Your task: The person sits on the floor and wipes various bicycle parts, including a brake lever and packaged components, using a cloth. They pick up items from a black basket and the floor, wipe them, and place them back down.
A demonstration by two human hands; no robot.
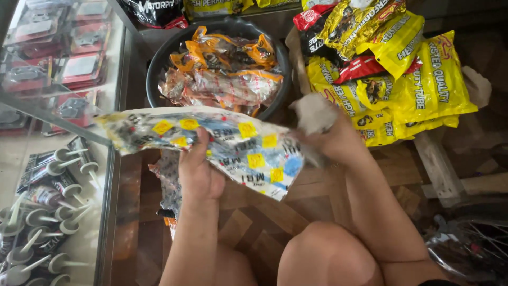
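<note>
Wiping step, by the look: left hand clenched on a long crinkly plastic packet w/ yellow stickers, held flat mid-frame; right hand at its 3 o'clock end grips a soft grey rag. Black tyre at 12 o'clock holds glossy orange packs; slick yellow bags at 2.

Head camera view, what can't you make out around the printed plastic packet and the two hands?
- Right hand: fingers hidden behind a grey rag.
- Packet: motion-blurred; its contents are unreadable.
- Left hand: only the thumb shows, the fingers are behind the packet.
- Display case: glass glare veils the tubes.
</note>
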